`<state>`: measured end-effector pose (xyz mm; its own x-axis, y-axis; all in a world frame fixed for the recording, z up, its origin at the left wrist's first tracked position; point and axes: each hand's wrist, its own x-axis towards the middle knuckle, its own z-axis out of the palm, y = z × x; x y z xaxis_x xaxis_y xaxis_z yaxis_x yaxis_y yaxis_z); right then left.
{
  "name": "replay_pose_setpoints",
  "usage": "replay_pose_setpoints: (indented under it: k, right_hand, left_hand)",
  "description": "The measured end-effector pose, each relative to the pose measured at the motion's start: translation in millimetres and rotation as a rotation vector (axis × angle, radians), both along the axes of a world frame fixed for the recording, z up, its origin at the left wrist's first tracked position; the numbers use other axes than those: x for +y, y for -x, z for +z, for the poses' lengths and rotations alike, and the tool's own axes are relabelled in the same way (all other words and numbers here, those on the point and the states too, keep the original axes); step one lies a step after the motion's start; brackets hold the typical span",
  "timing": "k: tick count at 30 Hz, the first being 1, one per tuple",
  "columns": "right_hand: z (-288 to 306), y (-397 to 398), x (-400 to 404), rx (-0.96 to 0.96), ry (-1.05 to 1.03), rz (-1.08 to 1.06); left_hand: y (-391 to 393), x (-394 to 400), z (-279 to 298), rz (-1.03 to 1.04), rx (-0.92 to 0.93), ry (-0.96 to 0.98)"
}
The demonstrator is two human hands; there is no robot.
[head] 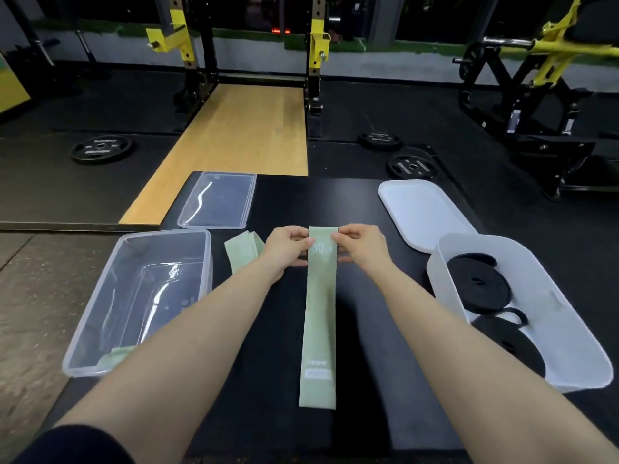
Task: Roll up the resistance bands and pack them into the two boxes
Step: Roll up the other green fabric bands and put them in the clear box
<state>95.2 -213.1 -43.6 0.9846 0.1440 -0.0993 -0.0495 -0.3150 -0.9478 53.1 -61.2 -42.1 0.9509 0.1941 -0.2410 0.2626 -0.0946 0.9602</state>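
Note:
A long pale green resistance band (318, 323) lies flat and straight on the black mat, its far end printed "30". My left hand (288, 247) and my right hand (360, 246) pinch that far end from either side. A second green band (243, 251) lies loosely folded to the left of my left hand. The clear box (100, 316) at the left holds a bit of green band (115, 358) in its near corner. The white box (569, 329) at the right holds two rolled black bands (479, 286).
A clear lid (217, 199) lies beyond the clear box and a white lid (422, 212) beyond the white box. Weight plates (100, 149) lie on the dark floor, with a squat rack and wooden platform (241, 128) behind.

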Motion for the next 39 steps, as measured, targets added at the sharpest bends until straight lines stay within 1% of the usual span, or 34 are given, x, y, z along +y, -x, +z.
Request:
replay_pose_setpoints:
  k: [5, 8, 12, 17, 23, 27, 31, 36, 39]
  right_hand:
    - [-24, -25, 11, 0.003, 0.073, -0.009]
    - [-37, -31, 15, -0.011, 0.14, -0.008]
    - [-41, -26, 12, -0.007, 0.286, 0.069]
    - [-38, -2, -5, -0.045, 0.419, 0.186]
    - [-36, 44, -23, -0.068, 0.485, 0.308]
    - [-38, 75, -32, -0.08, 0.528, 0.364]
    - [-36, 106, -37, -0.123, 0.59, 0.43]
    - [-35, 139, -40, -0.208, 0.677, 0.544]
    - [-36, 155, -43, -0.22, 0.712, 0.597]
  left_hand:
    - [-27, 3, -26, 0.06, 0.038, -0.059]
    - [-37, 5, -40, 0.096, 0.021, -0.164]
    - [-39, 6, -49, 0.102, 0.003, -0.303]
    - [-15, 5, -53, -0.03, 0.004, -0.424]
    - [34, -7, -46, -0.169, 0.01, -0.494]
    - [68, -13, -45, -0.226, 0.025, -0.543]
    - [100, -17, -47, -0.301, 0.039, -0.634]
    - [136, -23, -46, -0.424, -0.027, -0.764]
    - [154, -26, -47, -0.5, -0.058, -0.802]
